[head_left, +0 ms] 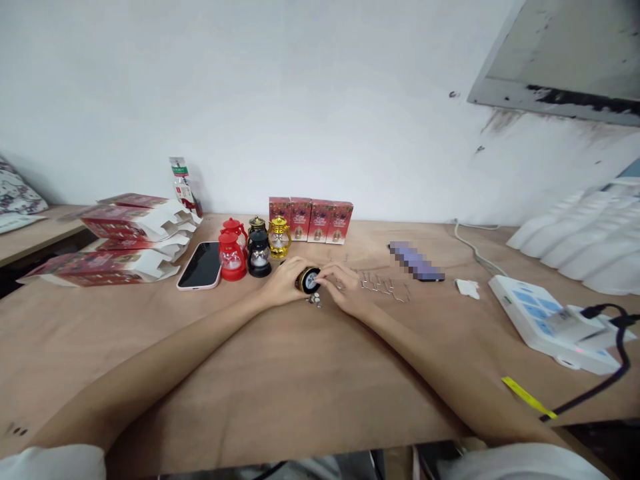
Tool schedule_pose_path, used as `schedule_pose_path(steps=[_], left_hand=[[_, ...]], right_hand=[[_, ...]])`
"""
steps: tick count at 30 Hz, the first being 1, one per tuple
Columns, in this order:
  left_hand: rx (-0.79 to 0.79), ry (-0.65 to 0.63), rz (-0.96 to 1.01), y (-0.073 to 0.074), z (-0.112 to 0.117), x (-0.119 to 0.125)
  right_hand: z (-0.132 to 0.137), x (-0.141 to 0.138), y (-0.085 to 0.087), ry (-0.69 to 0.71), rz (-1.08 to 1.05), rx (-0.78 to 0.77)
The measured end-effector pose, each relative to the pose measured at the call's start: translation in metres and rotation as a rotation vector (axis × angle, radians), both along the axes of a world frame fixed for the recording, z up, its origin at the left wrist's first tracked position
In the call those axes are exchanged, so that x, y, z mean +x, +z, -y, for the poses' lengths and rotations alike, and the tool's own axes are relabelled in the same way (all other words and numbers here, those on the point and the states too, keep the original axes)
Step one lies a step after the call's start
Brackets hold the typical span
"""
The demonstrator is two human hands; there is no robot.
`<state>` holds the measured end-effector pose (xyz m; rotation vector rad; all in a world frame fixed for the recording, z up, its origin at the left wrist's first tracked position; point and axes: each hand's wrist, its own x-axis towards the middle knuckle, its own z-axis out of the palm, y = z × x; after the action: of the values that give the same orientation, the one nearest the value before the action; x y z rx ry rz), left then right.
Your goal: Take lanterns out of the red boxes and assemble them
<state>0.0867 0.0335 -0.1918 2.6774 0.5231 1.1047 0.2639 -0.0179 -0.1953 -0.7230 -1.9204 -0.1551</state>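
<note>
My left hand (281,283) and my right hand (344,288) meet at the middle of the wooden table (280,373). Together they grip a small black and gold lantern (307,279) lying on its side, its round base facing me. A few small silvery pieces (315,300) lie on the table just below the lantern. Behind my left hand stand several toy lanterns: two red ones (233,253), a black one (259,255) and a gold one (279,237).
A phone (201,265) lies face up left of the lanterns, beside stacked flat red cartons (125,237). Several upright red boxes (310,219) line the wall. Wire hooks (385,287) lie right of my hands. A white device (555,323) with a black cable sits far right.
</note>
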Motion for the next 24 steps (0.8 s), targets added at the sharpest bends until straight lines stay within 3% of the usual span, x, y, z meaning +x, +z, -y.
schedule_pose_path(steps=[5,13,18,24], left_hand=[[0.02,0.059,0.083,0.0,-0.001,0.0],[0.11,0.265,0.02,0.002,-0.003,-0.001],[-0.002,0.211,0.055,0.003,-0.005,-0.001],[-0.088,0.202,0.13,0.0,-0.01,0.0]], right_hand=[[-0.007,0.02,0.006,-0.089,-0.03,-0.101],[-0.018,0.048,0.008,-0.143,0.439,-0.175],[-0.016,0.045,0.006,-0.14,0.528,-0.249],[-0.012,0.036,0.002,-0.182,0.476,-0.239]])
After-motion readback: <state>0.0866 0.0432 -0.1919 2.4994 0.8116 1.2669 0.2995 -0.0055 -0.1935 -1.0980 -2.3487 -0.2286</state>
